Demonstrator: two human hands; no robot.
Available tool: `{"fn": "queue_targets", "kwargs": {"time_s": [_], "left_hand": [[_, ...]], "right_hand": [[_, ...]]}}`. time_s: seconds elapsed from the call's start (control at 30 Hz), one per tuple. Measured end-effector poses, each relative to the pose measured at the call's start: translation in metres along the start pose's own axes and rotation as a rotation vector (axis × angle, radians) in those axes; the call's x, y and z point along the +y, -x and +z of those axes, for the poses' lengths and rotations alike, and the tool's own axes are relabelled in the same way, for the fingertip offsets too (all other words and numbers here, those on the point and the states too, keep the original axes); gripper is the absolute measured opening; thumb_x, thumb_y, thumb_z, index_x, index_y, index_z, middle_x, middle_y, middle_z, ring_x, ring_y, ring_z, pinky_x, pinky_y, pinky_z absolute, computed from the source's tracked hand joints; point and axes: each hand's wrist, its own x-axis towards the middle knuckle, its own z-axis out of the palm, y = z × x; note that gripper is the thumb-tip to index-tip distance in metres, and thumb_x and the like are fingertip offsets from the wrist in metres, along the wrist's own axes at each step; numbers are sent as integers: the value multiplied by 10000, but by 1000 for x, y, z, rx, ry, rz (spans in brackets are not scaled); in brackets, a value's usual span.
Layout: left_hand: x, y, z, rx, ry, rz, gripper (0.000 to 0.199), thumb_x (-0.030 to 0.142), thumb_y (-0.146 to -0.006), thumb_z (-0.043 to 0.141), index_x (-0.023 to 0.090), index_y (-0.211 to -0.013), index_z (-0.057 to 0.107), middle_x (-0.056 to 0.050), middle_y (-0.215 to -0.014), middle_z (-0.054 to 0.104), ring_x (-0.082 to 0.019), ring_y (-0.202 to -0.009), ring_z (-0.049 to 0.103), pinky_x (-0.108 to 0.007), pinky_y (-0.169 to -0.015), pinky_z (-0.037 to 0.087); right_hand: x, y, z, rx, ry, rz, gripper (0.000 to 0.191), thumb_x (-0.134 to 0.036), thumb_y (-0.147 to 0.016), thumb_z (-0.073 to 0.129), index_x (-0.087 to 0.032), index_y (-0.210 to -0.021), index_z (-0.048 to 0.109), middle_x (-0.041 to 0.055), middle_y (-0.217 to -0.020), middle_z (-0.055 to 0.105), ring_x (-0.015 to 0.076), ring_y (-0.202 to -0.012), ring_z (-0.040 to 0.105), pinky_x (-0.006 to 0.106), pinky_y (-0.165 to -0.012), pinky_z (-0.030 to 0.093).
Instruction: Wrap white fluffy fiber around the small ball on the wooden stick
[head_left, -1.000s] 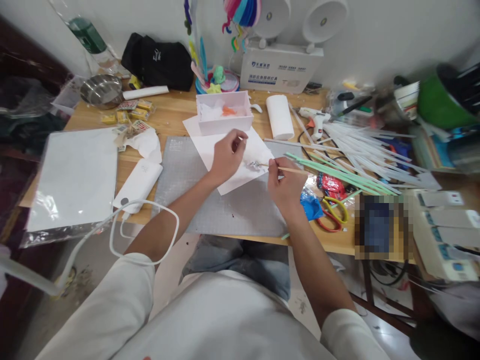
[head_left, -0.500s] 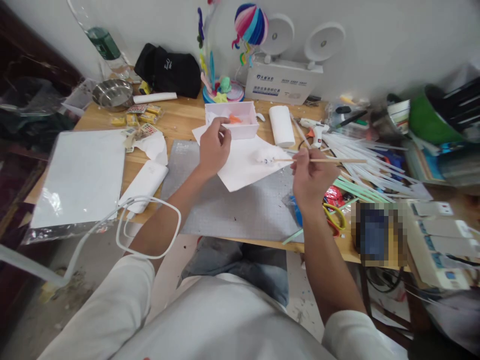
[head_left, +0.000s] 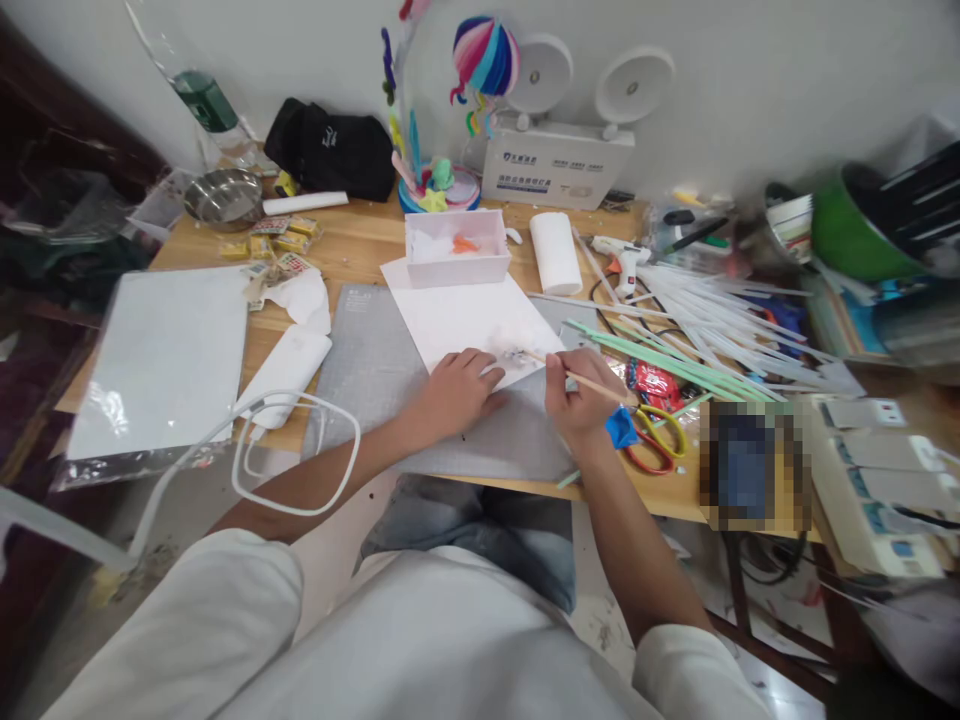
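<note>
My right hand is closed around a thin wooden stick, which slants up and left. At the stick's far end is a white fluffy lump with small dark spots, over the sheet of white paper. My left hand lies palm down, fingers stretched out, at the paper's lower edge just below the lump. Behind the paper stands a white box holding white fluff and a bit of orange. Under the paper and both hands is a grey cutting mat.
White strips and green strips spread on the right, near a glue gun. Scissors lie beside my right wrist. A power bank with a looped white cable is at left. A white roll stands behind.
My left hand has left the white box and come down to the paper's front edge. My right hand has moved nearer and left, tilting the stick so its far end points up-left.
</note>
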Motion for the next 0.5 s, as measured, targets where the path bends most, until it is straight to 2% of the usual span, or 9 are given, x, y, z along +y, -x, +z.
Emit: {"fn": "queue_targets", "kwargs": {"time_s": [0.07, 0.13, 0.23, 0.33, 0.4, 0.5], "left_hand": [[-1, 3, 3, -1, -79, 11, 224, 292, -1008, 567, 180, -1164, 683, -124, -1267, 676, -284, -1191, 605, -403, -915, 502], [-6, 2, 3, -16, -138, 43, 229, 213, -1026, 506, 177, -1154, 692, -124, -1263, 684, -278, -1193, 616, -397, -923, 508], [-11, 3, 0, -27, -162, 72, 292, 298, -1041, 501, 145, -1211, 683, -154, -1310, 671, -306, -1281, 588, -421, -1011, 504], [-6, 7, -7, -72, -180, 50, 355, 375, -1022, 545, 130, -1242, 676, -178, -1353, 652, -345, -1345, 559, -450, -1049, 506], [-1, 9, -12, -134, -210, 51, 301, 268, -1024, 530, 129, -1245, 681, -180, -1368, 649, -340, -1345, 571, -438, -1038, 521], [3, 11, -18, -207, -232, 67, 335, 112, -1009, 473, 119, -1273, 679, -180, -1399, 637, -315, -1343, 585, -412, -1036, 530]], "right_hand": [[-3, 5, -4, 43, -1, -29, 299, -354, -980, 497, -237, -727, 604, 29, -635, 647, 159, -623, 602, 301, -603, 422], [-5, 10, -8, 58, 2, 20, 309, -366, -987, 486, -238, -735, 611, 29, -643, 656, 162, -629, 616, 302, -606, 440], [-8, 19, -12, 1, -48, 84, 270, -340, -987, 510, -237, -775, 644, 22, -688, 694, 161, -663, 654, 294, -629, 476], [-8, 29, -14, -94, -135, 80, 217, -303, -973, 545, -236, -815, 679, 18, -720, 722, 158, -684, 677, 289, -646, 502], [-6, 34, -16, -124, -157, 98, 219, -306, -968, 550, -235, -810, 685, 22, -724, 727, 161, -687, 681, 292, -646, 509], [-2, 35, -19, -66, -184, 186, 238, -329, -962, 556, -230, -791, 689, 12, -694, 711, 157, -658, 669, 291, -629, 495]]}}
